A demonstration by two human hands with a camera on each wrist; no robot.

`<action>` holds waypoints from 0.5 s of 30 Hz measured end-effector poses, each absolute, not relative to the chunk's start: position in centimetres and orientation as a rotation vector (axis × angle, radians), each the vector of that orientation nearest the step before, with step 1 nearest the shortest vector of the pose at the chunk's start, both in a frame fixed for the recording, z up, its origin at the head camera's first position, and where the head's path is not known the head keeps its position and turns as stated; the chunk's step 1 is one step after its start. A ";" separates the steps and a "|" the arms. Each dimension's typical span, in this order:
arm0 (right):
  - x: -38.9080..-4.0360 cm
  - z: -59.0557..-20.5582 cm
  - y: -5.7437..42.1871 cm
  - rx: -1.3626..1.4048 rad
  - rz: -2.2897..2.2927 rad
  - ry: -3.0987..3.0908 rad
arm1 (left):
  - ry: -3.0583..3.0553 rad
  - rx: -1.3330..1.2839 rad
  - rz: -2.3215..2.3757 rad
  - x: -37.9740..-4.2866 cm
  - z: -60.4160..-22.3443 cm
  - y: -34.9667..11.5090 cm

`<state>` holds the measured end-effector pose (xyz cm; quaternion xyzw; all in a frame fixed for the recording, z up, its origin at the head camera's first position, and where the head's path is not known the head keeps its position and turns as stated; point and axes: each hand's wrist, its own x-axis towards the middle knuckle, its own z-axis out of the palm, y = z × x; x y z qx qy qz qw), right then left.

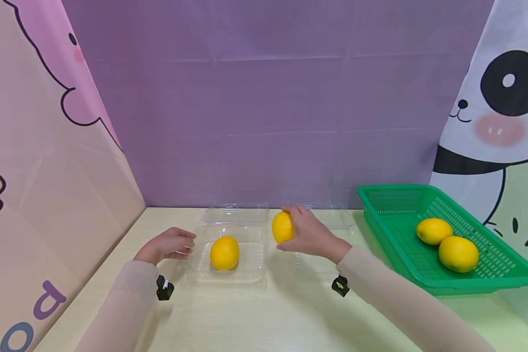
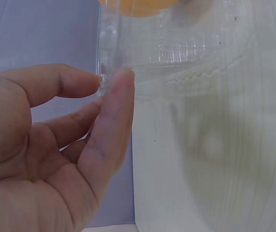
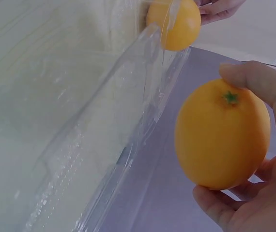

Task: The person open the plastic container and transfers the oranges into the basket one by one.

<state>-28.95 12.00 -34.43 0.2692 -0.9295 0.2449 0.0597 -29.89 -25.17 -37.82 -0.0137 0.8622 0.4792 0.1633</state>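
My right hand point(image 1: 310, 232) grips an orange point(image 3: 222, 135) with a green star-shaped stem mark, holding it above the table between two clear plastic boxes. Another orange point(image 1: 224, 253) sits inside the left clear plastic box point(image 1: 266, 264), whose lid point(image 1: 235, 216) lies folded back. Beside that box's left edge is my left hand point(image 1: 169, 244), fingers loosely bent. In the left wrist view its fingertips point(image 2: 123, 77) are close to the box's rim; whether they touch it I cannot tell. Partly behind my right hand lies the second clear box point(image 1: 334, 220), its lid also back.
A green plastic basket point(image 1: 405, 264) stands on the right side of the table, holding two yellow fruits point(image 1: 458, 254). A purple cloth point(image 1: 264, 107) hangs behind the table point(image 1: 255, 322), and printed cloths rise at both sides.
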 end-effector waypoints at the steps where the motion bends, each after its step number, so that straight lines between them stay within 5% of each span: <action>1: -29.0 -34.4 12.2 0.807 0.733 -2.819 | 2.458 -0.039 1.368 -29.9 -37.9 -25.2; 15: -29.3 -33.8 15.7 0.653 0.775 -2.851 | 2.452 -0.032 1.376 -30.0 -38.0 -25.2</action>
